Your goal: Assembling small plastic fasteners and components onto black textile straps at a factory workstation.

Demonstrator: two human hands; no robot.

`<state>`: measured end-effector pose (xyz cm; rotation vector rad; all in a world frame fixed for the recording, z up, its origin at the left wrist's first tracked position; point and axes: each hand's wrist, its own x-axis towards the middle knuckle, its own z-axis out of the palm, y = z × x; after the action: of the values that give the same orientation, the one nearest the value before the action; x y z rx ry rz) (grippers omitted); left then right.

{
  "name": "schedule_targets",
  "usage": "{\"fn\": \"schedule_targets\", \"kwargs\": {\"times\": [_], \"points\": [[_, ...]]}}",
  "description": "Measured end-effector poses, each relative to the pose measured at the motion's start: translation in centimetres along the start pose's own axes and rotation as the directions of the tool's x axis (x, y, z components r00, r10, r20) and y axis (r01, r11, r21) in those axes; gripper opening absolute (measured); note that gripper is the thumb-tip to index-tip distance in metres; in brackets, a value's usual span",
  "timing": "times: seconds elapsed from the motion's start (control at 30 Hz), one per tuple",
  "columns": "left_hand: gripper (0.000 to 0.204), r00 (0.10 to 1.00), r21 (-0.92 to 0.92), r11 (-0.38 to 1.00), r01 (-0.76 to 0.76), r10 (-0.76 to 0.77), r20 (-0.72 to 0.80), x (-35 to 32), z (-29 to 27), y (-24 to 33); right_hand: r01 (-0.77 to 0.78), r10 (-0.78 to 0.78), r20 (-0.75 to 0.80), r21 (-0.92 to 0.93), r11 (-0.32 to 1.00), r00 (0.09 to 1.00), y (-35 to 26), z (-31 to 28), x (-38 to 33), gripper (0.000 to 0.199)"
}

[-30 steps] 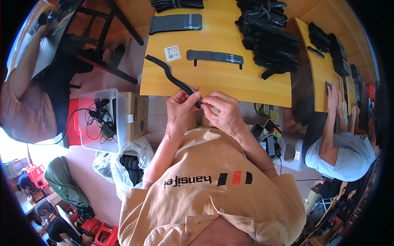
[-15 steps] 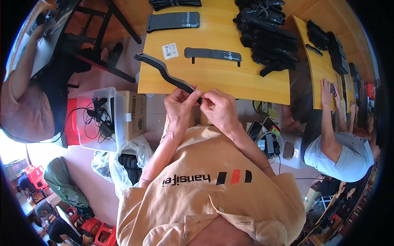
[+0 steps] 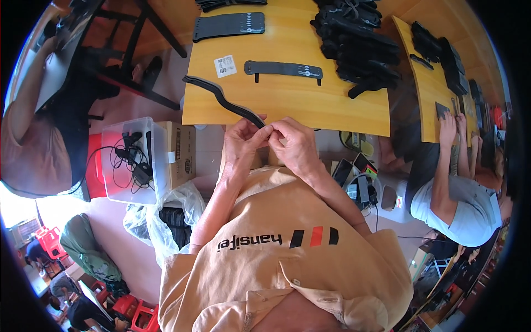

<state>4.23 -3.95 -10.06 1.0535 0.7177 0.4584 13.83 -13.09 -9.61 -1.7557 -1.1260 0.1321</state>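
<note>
A long black strap point(image 3: 221, 98) runs in a wavy line from over the table's front edge down to my two hands. Its near end lies in the closed fingers of my left hand point(image 3: 243, 145). My right hand point(image 3: 297, 145) pinches at that same end, fingertips touching the left thumb; the very tip is hidden. On the yellow table point(image 3: 232, 110) beyond, a flat dark grey strap point(image 3: 283, 69) lies crosswise with two small black tabs beneath it. A small white printed label point(image 3: 225, 66) sits to its left.
Dark straps point(image 3: 228, 26) lie stacked at the table's far left, and a big black pile point(image 3: 359, 50) fills its right. Left of me stand a clear bin point(image 3: 131, 182) of cables and a cardboard box point(image 3: 182, 146). A co-worker's hands point(image 3: 448, 128) work at another table on the right.
The held strap has shifted slightly, its far end dipping a little. My fingers stay together at its near end. The co-worker's hands at the right have moved down toward the table's near edge.
</note>
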Motion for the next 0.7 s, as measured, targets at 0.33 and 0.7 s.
{"fn": "schedule_targets", "kwargs": {"times": [0.33, 0.7], "points": [[0.026, 0.997, 0.06, 0.998, 0.003, -0.008, 0.077, 0.3, -0.6, -0.5, -0.091, 0.085, 0.14, 0.038, 0.995, 0.986, 1.0, -0.4, 0.3, 0.006], [0.023, 0.986, -0.053, 0.996, 0.066, -0.057, 0.159, 0.7, -0.9, 1.0, 0.028, -0.04, 0.1, 0.117, 0.993, 0.994, 0.4, -1.0, 1.1, 0.011]]}}
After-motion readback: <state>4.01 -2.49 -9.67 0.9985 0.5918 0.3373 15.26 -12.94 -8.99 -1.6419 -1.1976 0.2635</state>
